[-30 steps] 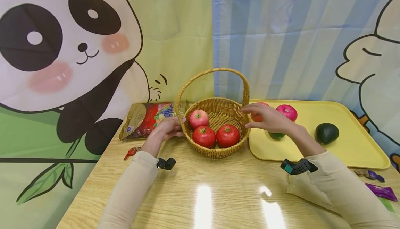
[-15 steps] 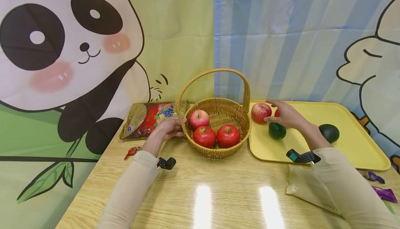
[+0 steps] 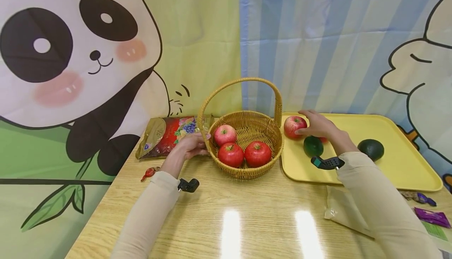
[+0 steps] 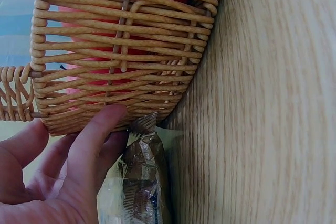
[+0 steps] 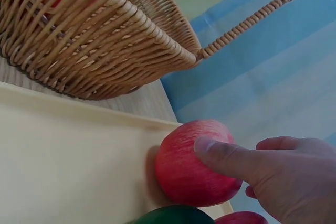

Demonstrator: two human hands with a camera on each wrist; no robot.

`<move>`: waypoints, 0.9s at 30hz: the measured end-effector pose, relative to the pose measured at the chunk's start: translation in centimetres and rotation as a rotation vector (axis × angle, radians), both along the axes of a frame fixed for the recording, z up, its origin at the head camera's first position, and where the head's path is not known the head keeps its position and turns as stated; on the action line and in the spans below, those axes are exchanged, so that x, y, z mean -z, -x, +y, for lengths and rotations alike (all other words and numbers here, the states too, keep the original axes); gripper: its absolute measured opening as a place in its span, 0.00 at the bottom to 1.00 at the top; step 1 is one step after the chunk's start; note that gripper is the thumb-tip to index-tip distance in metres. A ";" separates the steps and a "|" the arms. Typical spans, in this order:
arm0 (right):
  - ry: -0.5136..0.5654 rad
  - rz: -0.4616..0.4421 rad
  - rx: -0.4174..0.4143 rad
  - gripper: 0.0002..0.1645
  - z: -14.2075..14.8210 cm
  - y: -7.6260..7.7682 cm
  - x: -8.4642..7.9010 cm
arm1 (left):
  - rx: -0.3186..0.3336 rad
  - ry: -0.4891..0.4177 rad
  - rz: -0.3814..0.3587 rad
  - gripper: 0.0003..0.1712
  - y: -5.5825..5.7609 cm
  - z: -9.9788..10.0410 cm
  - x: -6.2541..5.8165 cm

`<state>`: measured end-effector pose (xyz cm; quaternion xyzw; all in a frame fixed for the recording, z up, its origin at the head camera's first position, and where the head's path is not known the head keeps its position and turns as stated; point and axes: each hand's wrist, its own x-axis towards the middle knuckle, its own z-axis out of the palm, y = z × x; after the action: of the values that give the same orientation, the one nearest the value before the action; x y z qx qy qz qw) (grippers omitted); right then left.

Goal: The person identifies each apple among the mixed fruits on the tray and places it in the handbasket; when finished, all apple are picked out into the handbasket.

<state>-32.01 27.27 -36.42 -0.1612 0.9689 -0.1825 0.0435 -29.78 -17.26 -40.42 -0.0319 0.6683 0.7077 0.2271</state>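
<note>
A wicker basket [image 3: 243, 172] with a tall handle holds a pink-red apple [image 3: 225, 134] and two glossy red fruits [image 3: 257, 154] that look like pomegranates. My left hand [image 3: 190, 146] touches the basket's left side at the rim, its fingers against the outer weave in the left wrist view. On the yellow tray [image 3: 399, 168] lies another apple [image 3: 294, 127]. My right hand [image 3: 323, 127] is at that apple's right side; in the right wrist view the thumb [image 5: 223, 156] overlaps the apple [image 5: 191, 174], while the other fingers are partly hidden behind it.
Two dark green avocados [image 3: 313, 146] [image 3: 370, 150] lie on the tray, and a red fruit [image 5: 241, 217] is mostly hidden under my right hand. A red-gold snack bag [image 3: 169, 135] and a red-wrapped candy [image 3: 150, 172] are at left. A beige packet [image 3: 346, 208] and purple wrapper [image 3: 432, 216] lie at right.
My right hand has moved from the basket's right rim to the right over the tray, then slightly back left to the apple. The left hand has stayed at the basket.
</note>
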 end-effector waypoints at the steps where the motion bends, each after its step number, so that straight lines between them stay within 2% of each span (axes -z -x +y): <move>1: -0.001 -0.006 0.004 0.50 0.0 0.1 0.0 | -0.001 0.002 -0.001 0.22 0.0 0.0 0.0; 6: -0.011 -0.027 0.001 0.51 -0.2 0.4 0.2 | 0.007 0.003 0.001 0.22 -0.1 -0.1 -0.2; 13: -0.040 -0.013 -0.022 0.51 -0.3 1.1 1.0 | 0.004 0.004 0.002 0.21 -0.1 0.0 0.0; 19: -0.035 -0.016 -0.021 0.50 -0.4 1.4 1.3 | -0.013 -0.001 -0.007 0.21 -0.2 0.2 0.1; 27: -0.017 0.004 -0.011 0.49 -0.6 1.4 1.4 | 0.001 -0.004 0.005 0.21 -0.3 0.0 0.0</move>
<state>-33.40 26.68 -37.83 -0.1667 0.9696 -0.1735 0.0440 -29.47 -17.23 -40.44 -0.0294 0.6673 0.7091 0.2259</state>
